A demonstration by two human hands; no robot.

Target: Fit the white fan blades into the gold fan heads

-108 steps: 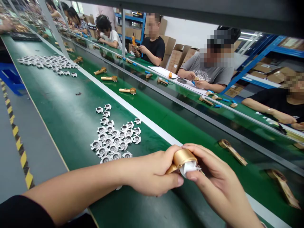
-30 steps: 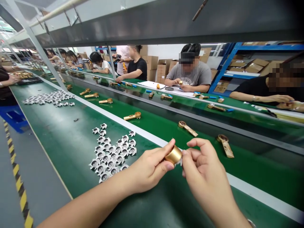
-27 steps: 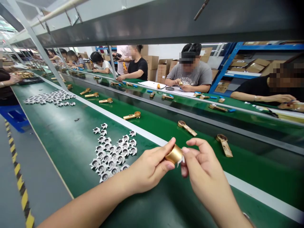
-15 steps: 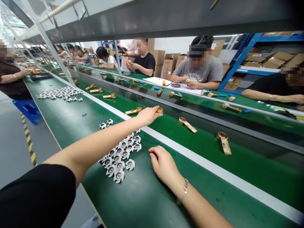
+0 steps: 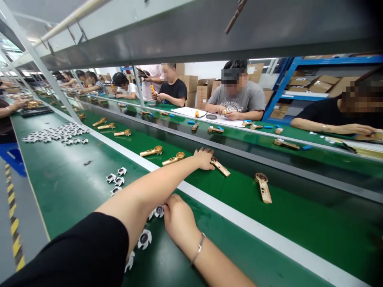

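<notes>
My left hand (image 5: 204,158) reaches across the white strip onto the moving green belt (image 5: 269,223). Its fingers curl over the round head of a gold handle part (image 5: 220,167) lying there. Just left of it lies another gold handle part with a cup-shaped head (image 5: 173,159). My right hand (image 5: 177,218) rests low on the near green table (image 5: 68,187), at a scatter of white fan wheels (image 5: 116,180). Its curled fingertips sit on one white fan wheel (image 5: 158,211) and are partly hidden behind my left forearm.
More gold handle parts (image 5: 263,187) ride the belt to the left and right. A second heap of white fan wheels (image 5: 56,133) lies far left. Several people sit along the far side behind a metal rail (image 5: 269,159). A grey overhead shelf (image 5: 209,28) hangs above.
My left hand set the gold cup-headed part down on the belt and shifted right onto the neighbouring gold part. My right hand moved left onto the white fan wheels. The belt's parts drifted left.
</notes>
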